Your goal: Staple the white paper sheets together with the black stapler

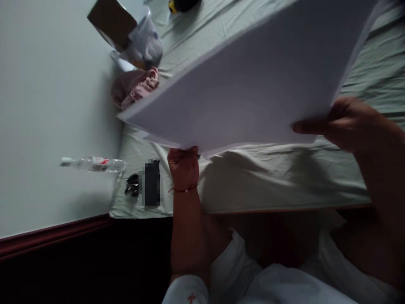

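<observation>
A large white sheet of paper (240,88), perhaps several layered sheets, is held up at a tilt above the cloth-covered table. My left hand (184,166), with a thin red string bracelet at the wrist, is closed on its near edge. At the near right corner my right hand (344,124) grips the paper, thumb flat on top and the other fingers mostly hidden underneath. The near edge bends slightly between the two hands. What lies on the table under the paper is hidden.
A pale green cloth (268,181) covers the table. Left of my left hand are a dark, pixelated box-like object (152,183), black glossy items (132,185) and a clear plastic bottle (98,164). Farther back are pink fabric (139,88), a plastic bag (147,44) and a cardboard box (113,23).
</observation>
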Motion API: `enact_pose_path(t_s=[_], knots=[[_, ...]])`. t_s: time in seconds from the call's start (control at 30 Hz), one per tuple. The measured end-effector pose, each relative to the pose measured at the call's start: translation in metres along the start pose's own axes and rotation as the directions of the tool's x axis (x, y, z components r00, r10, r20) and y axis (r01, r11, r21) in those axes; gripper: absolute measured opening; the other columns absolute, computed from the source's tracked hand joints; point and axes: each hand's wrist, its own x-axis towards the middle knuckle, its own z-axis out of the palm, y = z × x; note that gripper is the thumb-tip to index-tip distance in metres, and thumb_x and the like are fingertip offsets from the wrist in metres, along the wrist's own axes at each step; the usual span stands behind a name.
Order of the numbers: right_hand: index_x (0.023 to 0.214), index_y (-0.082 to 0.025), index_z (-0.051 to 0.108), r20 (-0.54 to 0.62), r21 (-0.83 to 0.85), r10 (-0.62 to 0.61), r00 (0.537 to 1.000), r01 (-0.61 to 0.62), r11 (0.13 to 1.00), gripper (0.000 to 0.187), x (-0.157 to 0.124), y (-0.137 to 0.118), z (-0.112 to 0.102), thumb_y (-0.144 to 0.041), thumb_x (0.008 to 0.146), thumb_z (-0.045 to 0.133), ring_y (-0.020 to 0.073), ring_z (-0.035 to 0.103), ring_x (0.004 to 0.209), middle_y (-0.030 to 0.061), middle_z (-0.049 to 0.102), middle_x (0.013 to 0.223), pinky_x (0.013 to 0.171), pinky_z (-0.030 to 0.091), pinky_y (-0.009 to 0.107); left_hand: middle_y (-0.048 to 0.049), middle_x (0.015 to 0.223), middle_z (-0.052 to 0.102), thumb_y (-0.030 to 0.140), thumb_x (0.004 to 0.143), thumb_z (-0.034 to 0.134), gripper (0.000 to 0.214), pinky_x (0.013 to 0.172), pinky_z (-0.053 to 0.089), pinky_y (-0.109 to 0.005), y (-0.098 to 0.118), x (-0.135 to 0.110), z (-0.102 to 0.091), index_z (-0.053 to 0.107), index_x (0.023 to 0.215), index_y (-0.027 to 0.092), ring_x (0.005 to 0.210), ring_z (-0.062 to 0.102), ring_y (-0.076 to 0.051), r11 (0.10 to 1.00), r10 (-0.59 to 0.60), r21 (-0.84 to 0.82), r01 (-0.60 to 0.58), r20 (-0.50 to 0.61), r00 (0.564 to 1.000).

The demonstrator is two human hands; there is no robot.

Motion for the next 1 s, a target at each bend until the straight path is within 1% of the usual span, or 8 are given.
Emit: enact_pose_path(t_s=[0.17,0.3,0.4,0.5,0.67,0.77,0.9,1.0], knots=[[0.09,-0.021,0.062,-0.076,0.095,-0.132,0.988,0.139,0.986,0.034,-0.001,-0.002,0.008,-0.021,0.058,0.072,0.0158,0.056,0.096,-0.0022,0.06,0.1,0.089,0.041,0.035,0.0053,0.072,0.069,0.011,0.052,0.085,0.032,0.074,0.057,-0.025,0.004,-0.003,-0.001,0.065,0.07,0.027,0.071,0.066,-0.011,0.999,0.032,-0.019,-0.032,-0.014,0.999],[0.084,-0.02,0.059,-0.136,0.045,-0.144,0.98,0.152,0.987,0.032,-0.005,-0.009,0.011,-0.025,0.055,0.072,0.0154,0.055,0.095,-0.0028,0.059,0.096,0.087,0.041,0.032,0.0065,0.072,0.068,0.014,0.053,0.091,0.034,0.07,0.056,-0.024,0.01,-0.003,-0.008,0.063,0.069,0.026,0.067,0.063,-0.011,0.994,0.074,-0.076,-0.072,0.018,0.997],[0.077,-0.02,0.058,-0.037,-0.053,-0.163,0.986,0.161,0.986,0.029,-0.008,-0.012,0.012,-0.029,0.053,0.073,0.0167,0.056,0.09,-0.0029,0.059,0.088,0.084,0.043,0.034,0.0053,0.074,0.067,0.021,0.056,0.092,0.033,0.076,0.056,-0.024,0.006,-0.003,-0.01,0.064,0.072,0.026,0.075,0.065,-0.012,0.999,0.04,-0.027,-0.039,0.032,0.999],[0.082,-0.023,0.059,0.045,-0.131,-0.13,0.99,0.135,0.982,0.034,-0.006,-0.01,0.013,-0.03,0.053,0.074,0.0172,0.057,0.086,-0.0039,0.059,0.087,0.083,0.045,0.037,0.0017,0.076,0.068,0.027,0.06,0.09,0.029,0.086,0.056,-0.028,-0.001,-0.002,-0.006,0.066,0.076,0.026,0.088,0.067,-0.016,0.996,-0.032,0.082,0.027,0.057,0.998],[0.086,-0.023,0.061,-0.024,-0.084,-0.131,0.991,0.129,0.988,0.031,-0.003,-0.006,0.016,-0.027,0.058,0.072,0.0177,0.056,0.093,-0.0022,0.059,0.095,0.086,0.044,0.036,0.0006,0.078,0.07,0.027,0.054,0.092,0.033,0.09,0.056,-0.03,0.0,-0.005,-0.006,0.067,0.076,0.024,0.094,0.069,-0.018,0.992,-0.036,0.124,0.03,0.049,0.998],[0.084,-0.021,0.061,0.009,-0.078,-0.137,0.991,0.137,0.988,0.03,-0.004,-0.005,0.019,-0.027,0.057,0.072,0.0174,0.057,0.09,-0.0013,0.06,0.093,0.084,0.044,0.037,0.0011,0.078,0.07,0.026,0.052,0.094,0.035,0.09,0.057,-0.03,0.003,-0.007,-0.014,0.067,0.074,0.024,0.091,0.069,-0.018,0.993,-0.065,0.101,0.06,0.047,0.997],[0.086,-0.023,0.062,0.088,-0.068,-0.117,0.989,0.124,0.99,0.038,-0.005,-0.004,0.023,-0.029,0.051,0.075,0.0183,0.056,0.091,-0.0001,0.06,0.093,0.084,0.044,0.036,0.0005,0.084,0.07,0.02,0.056,0.095,0.039,0.1,0.054,-0.031,-0.002,-0.01,-0.019,0.069,0.084,0.025,0.103,0.069,-0.019,0.986,-0.081,0.154,0.058,0.15,0.985],[0.085,-0.025,0.062,0.02,-0.051,-0.056,0.998,0.056,0.997,0.038,-0.007,-0.007,0.026,-0.031,0.05,0.077,0.0186,0.055,0.095,-0.0011,0.06,0.096,0.086,0.043,0.036,-0.0006,0.086,0.071,0.019,0.055,0.096,0.043,0.1,0.056,-0.035,-0.005,-0.012,-0.021,0.069,0.088,0.025,0.107,0.069,-0.021,0.988,-0.09,0.136,0.066,0.179,0.98]])
